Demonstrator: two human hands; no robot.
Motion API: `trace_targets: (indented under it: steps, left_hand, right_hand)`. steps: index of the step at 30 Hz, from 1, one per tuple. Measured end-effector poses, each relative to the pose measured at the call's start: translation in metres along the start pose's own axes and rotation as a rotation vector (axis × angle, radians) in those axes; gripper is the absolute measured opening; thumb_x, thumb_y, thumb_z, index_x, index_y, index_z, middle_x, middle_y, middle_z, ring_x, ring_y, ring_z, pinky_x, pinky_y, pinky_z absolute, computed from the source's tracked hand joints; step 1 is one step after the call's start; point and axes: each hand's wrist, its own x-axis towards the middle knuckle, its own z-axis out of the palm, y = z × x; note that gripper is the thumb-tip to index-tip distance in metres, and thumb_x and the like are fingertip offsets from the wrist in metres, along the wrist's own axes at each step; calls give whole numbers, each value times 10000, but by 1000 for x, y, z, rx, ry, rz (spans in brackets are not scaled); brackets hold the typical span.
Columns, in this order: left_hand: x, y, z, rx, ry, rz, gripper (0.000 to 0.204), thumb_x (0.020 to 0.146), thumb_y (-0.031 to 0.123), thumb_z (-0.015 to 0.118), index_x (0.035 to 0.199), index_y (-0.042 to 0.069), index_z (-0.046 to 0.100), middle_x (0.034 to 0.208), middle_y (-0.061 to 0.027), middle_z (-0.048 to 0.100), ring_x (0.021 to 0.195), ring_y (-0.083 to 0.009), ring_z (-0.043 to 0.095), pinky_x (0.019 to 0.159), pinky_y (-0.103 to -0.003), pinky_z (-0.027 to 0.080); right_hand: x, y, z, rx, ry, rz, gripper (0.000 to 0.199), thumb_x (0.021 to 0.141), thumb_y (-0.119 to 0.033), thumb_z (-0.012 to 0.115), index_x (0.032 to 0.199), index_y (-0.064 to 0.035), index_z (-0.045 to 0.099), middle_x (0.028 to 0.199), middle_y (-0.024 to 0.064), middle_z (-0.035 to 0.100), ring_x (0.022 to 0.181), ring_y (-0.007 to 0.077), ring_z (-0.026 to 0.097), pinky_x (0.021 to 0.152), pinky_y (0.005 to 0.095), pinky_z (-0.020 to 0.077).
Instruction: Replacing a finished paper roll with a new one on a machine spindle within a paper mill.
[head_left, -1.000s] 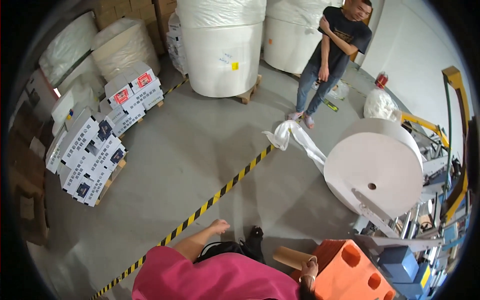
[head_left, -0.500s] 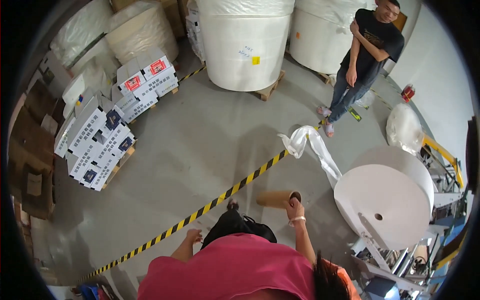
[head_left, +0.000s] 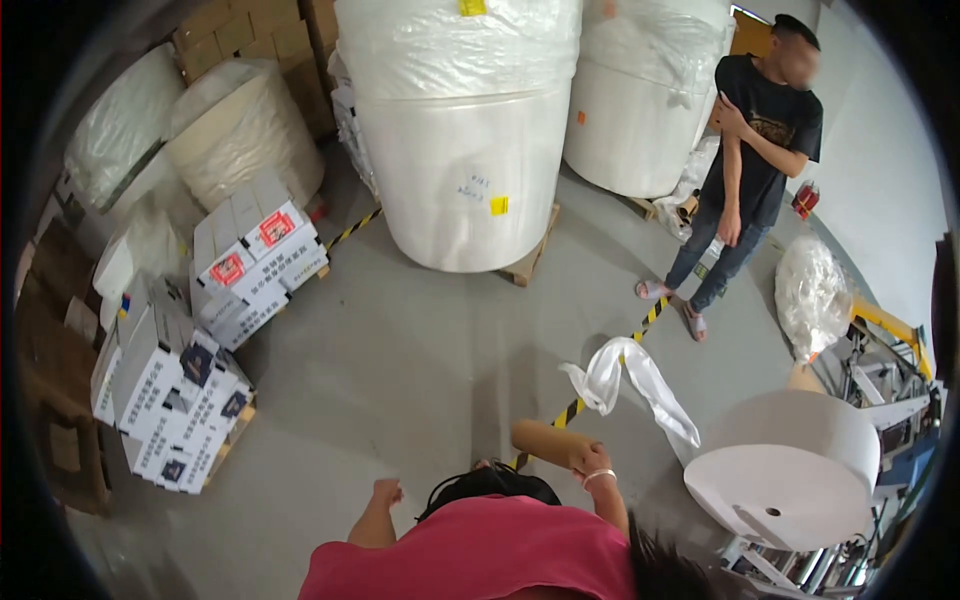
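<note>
My right hand [head_left: 592,461] grips the end of a brown cardboard tube [head_left: 547,441], which points to the left in front of my body. Nothing shows in my left hand [head_left: 387,491], held low at my left side with the fingers curled in. Beyond the tube, a loose white strip [head_left: 655,388] lies in a loop on the floor and trails toward a big white paper roll [head_left: 780,485]. That roll, with a small hole in its face, is mounted on a machine [head_left: 890,400] at the right.
Huge plastic-wrapped rolls [head_left: 470,170] stand on pallets ahead. White printed boxes [head_left: 180,400] are stacked at the left. A person [head_left: 750,170] in a dark shirt stands at the far right, near a bundle of clear plastic [head_left: 810,295]. Black-and-yellow tape [head_left: 568,412] crosses the floor.
The view has tilted up and moved forward, so the floor tape and white strip sit closer to me. The tube stays in my right hand. The person has turned their head.
</note>
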Motion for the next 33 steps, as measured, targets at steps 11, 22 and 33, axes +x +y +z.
trace_targets:
  steps: [11,22,33]
  left_hand:
    - [38,383,172,116,-234,511,97,695,161,484,662,70,492,564,-29,475,463,-115,468,385,-255,379]
    - [185,427,251,360,-500,276,273,750,305,495,586,90,450,445,-46,363,401,-131,386,349,-265,321]
    - [120,643,420,497,-306,-15,258,730,300,479,754,44,499,649,-84,515,497,-205,490,457,-314,396]
  right_hand:
    - [118,-90,-43,709,322,339,266,725,-218,451,966,-108,475,895,97,523,710,278,517,449,392,434]
    - [309,-278,-89,759,110,6,275,791,-263,446,1027,-126,424,866,59,509,702,218,482,575,379,427]
    - [494,-423,-116,682,197,67,267,737,-260,529,980,-167,470,840,27,508,714,163,496,540,330,435]
